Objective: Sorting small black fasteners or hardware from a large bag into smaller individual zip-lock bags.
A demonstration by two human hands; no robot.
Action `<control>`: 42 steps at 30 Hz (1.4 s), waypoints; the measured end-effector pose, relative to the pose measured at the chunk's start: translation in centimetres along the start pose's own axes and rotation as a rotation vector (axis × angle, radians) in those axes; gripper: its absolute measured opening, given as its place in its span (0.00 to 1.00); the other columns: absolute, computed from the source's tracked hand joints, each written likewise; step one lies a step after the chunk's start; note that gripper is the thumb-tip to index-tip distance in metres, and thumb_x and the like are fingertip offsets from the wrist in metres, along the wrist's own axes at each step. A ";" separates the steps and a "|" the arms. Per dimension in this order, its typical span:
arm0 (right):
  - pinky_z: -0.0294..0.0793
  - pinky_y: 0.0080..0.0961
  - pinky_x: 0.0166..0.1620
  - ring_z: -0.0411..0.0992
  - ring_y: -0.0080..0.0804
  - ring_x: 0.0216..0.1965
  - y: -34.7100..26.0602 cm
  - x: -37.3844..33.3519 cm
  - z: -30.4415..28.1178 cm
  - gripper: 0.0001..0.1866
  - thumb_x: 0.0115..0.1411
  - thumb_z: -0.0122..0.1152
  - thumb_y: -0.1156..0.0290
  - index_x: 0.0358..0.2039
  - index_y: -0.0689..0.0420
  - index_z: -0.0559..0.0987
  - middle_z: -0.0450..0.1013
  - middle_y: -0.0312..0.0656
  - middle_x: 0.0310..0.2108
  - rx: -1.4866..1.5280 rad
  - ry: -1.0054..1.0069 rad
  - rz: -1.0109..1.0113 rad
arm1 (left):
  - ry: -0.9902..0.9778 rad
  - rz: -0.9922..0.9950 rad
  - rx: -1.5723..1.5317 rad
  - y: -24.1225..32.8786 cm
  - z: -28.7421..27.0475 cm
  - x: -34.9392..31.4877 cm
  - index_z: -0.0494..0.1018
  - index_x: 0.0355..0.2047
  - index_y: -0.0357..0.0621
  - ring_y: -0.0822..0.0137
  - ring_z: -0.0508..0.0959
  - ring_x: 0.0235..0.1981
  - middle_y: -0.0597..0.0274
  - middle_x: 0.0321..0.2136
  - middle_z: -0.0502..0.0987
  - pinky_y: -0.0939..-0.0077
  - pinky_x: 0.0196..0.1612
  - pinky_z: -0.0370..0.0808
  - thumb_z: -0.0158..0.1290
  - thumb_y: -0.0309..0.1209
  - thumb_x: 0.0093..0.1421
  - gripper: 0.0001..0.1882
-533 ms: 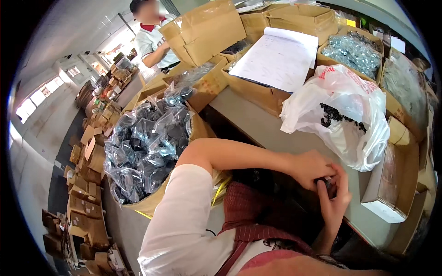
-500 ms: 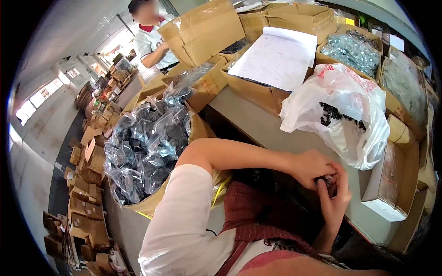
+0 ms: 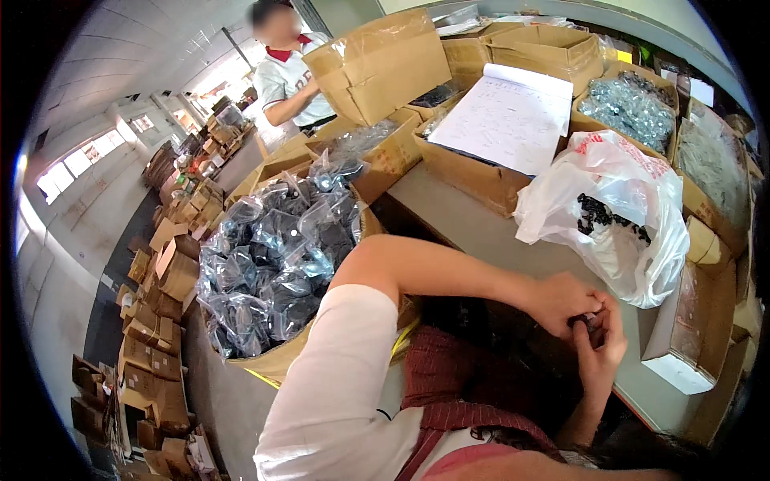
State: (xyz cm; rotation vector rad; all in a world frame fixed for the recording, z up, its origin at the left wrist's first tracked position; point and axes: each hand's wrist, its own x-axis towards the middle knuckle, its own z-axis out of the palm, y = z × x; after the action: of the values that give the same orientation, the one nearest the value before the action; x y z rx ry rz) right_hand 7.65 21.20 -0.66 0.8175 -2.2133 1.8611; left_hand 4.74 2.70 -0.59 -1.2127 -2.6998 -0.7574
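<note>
Both hands grip one small dark part [image 3: 584,324] at the table [image 3: 481,232] edge: left hand [image 3: 561,301] at ten o'clock, right hand [image 3: 603,346] at four. Its long axis cannot be told.

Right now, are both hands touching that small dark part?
Touching. The head view shows the left hand and the right hand closed together around the small dark part, fingers wrapped against it.

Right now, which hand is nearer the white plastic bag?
Left. The left hand sits just below the white plastic bag, apart from it; the right hand is lower, nearer the person's lap. Both hold a small dark part.
</note>
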 end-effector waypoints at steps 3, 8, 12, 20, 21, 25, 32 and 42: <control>0.63 0.16 0.28 0.64 0.15 0.26 0.8 1.0 -0.4 0.25 0.53 0.61 0.85 0.53 0.61 0.74 0.68 0.31 0.26 0.262 -0.059 0.137 | 0.023 -0.023 -0.152 -0.9 1.2 0.4 0.74 0.37 0.43 0.49 0.79 0.37 0.53 0.36 0.79 0.57 0.38 0.77 0.66 0.36 0.46 0.19; 0.69 0.29 0.26 0.70 0.36 0.20 -7.8 2.3 -7.2 0.16 0.45 0.62 0.81 0.38 0.58 0.79 0.69 0.41 0.22 -0.365 -0.480 -0.195 | -0.144 -0.265 -0.488 0.0 -1.4 -1.1 0.76 0.35 0.41 0.58 0.80 0.34 0.55 0.30 0.80 0.65 0.38 0.76 0.65 0.34 0.53 0.14; 0.73 0.34 0.29 0.74 0.44 0.25 -9.1 5.1 -6.0 0.09 0.47 0.66 0.74 0.31 0.57 0.79 0.73 0.45 0.24 -0.346 -1.094 -0.394 | -0.277 -0.382 -0.499 -0.5 -5.1 -4.5 0.77 0.39 0.39 0.66 0.79 0.32 0.59 0.30 0.81 0.68 0.37 0.76 0.63 0.34 0.56 0.15; 0.67 0.21 0.29 0.62 0.18 0.19 -5.6 7.0 2.1 0.14 0.61 0.60 0.67 0.45 0.58 0.77 0.71 0.33 0.26 0.946 -0.598 0.734 | -0.059 -0.830 -1.034 -1.4 -6.5 -6.4 0.76 0.38 0.41 0.70 0.78 0.29 0.62 0.30 0.79 0.75 0.33 0.76 0.55 0.34 0.64 0.09; 0.65 0.21 0.28 0.62 0.17 0.20 -5.1 7.8 2.4 0.15 0.60 0.61 0.66 0.46 0.58 0.76 0.71 0.32 0.26 0.867 -0.557 0.734 | -0.012 -0.889 -1.054 -1.4 -7.0 -6.8 0.75 0.40 0.41 0.70 0.78 0.30 0.63 0.31 0.78 0.76 0.33 0.76 0.54 0.34 0.65 0.09; 0.65 0.21 0.28 0.64 0.15 0.22 -2.3 10.0 3.6 0.17 0.59 0.61 0.63 0.47 0.56 0.76 0.73 0.31 0.26 0.692 -0.593 0.689 | 0.135 -0.856 -1.199 -1.3 -8.7 -6.9 0.74 0.40 0.40 0.70 0.78 0.31 0.61 0.33 0.78 0.74 0.33 0.77 0.55 0.28 0.63 0.07; 0.74 0.28 0.34 0.69 0.26 0.29 1.0 10.5 4.3 0.21 0.53 0.58 0.72 0.49 0.61 0.74 0.73 0.39 0.35 0.620 -0.579 0.610 | 0.087 -0.836 -1.071 -1.4 -8.7 -6.6 0.74 0.42 0.42 0.72 0.76 0.33 0.65 0.34 0.77 0.74 0.34 0.76 0.59 0.27 0.59 0.11; 0.74 0.30 0.46 0.74 0.31 0.37 0.5 9.6 3.4 0.28 0.51 0.58 0.78 0.55 0.62 0.70 0.75 0.42 0.39 0.663 -0.587 0.529 | 0.062 -0.871 -1.163 -0.7 -8.8 -6.1 0.74 0.41 0.43 0.72 0.77 0.36 0.65 0.35 0.78 0.74 0.39 0.75 0.60 0.35 0.62 0.12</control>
State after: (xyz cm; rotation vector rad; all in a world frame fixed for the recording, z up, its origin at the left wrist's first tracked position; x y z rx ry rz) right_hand 0.10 15.00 2.32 1.0492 -2.2722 3.0447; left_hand 7.33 -5.96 5.21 0.1479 -2.5831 -2.5763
